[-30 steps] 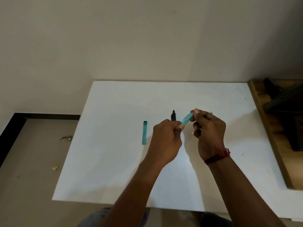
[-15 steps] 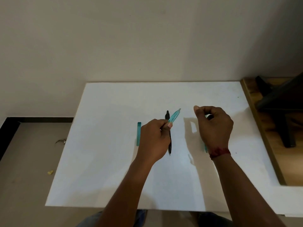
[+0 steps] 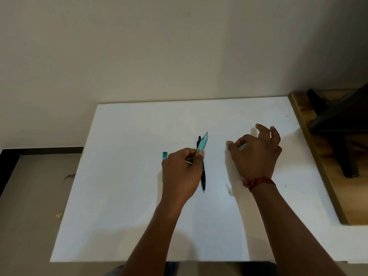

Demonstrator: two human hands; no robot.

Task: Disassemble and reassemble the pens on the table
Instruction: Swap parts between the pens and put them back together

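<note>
My left hand (image 3: 182, 174) pinches a translucent teal pen barrel (image 3: 203, 143) that points up and away, just above the white table (image 3: 127, 196). A black pen (image 3: 203, 177) lies on the table right beside that hand, tip toward me. A teal cap (image 3: 164, 155) lies left of the hand, mostly hidden behind it. My right hand (image 3: 256, 156) hovers low at the right with fingers spread and loosely bent, gripping nothing that I can see. A teal piece (image 3: 242, 147) shows under its palm.
A small pale mark or part (image 3: 229, 189) sits on the table near my right wrist. A wooden surface (image 3: 318, 156) with dark furniture legs (image 3: 342, 148) borders the table on the right. A wall stands behind the table, and the floor (image 3: 29, 196) lies to the left.
My hands have come apart. The left one kept the teal barrel and lowered it beside the black pen. The right one moved right and down, and its fingers spread.
</note>
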